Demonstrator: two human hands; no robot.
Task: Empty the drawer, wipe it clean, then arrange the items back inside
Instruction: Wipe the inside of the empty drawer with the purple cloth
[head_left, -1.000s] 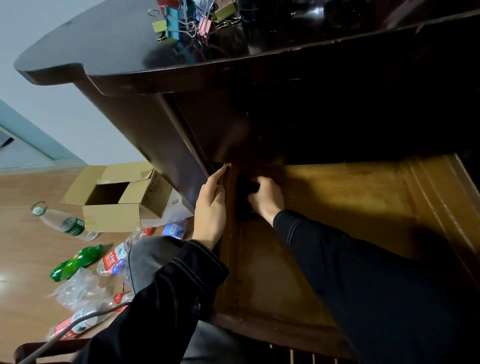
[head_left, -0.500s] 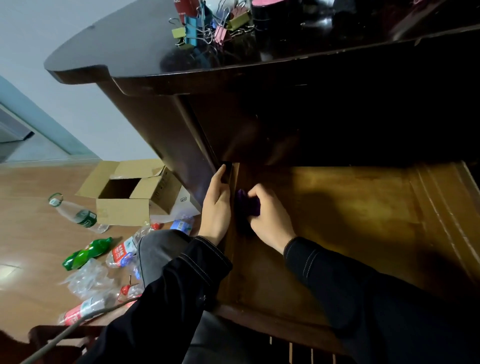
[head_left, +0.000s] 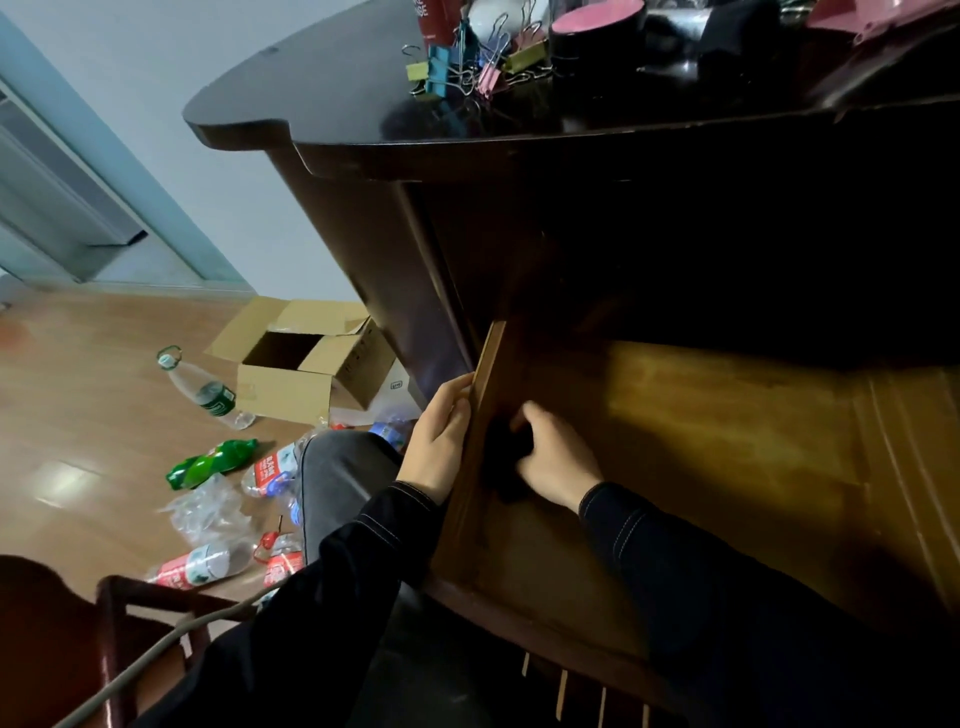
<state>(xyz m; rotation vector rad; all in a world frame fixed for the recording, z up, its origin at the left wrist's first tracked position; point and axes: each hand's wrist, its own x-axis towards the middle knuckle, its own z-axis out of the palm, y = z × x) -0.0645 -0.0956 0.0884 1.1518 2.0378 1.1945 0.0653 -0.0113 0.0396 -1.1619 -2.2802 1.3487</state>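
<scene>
The wooden drawer (head_left: 727, 457) is pulled out of the dark desk and its bottom is bare. My right hand (head_left: 556, 457) grips a dark cloth (head_left: 504, 457) and presses it against the inside of the drawer's left wall. My left hand (head_left: 441, 441) lies along the outside of that left wall (head_left: 485, 379), fingers straight against the wood. On the desk top (head_left: 322, 93) lie several coloured binder clips (head_left: 467, 67), a black roll of tape with a pink core (head_left: 597, 26) and other dark items.
On the floor at the left lie an open cardboard box (head_left: 301, 369), a clear bottle (head_left: 208, 389), a green bottle (head_left: 208, 462) and several crushed bottles (head_left: 208, 566). A dark wooden chair (head_left: 78, 639) stands at the lower left. My knee (head_left: 343, 478) is beside the drawer.
My right hand has drawn the cloth toward me along the drawer's left wall. My left hand has slid back along the wall's outside. The view has tilted, showing more of the desk top.
</scene>
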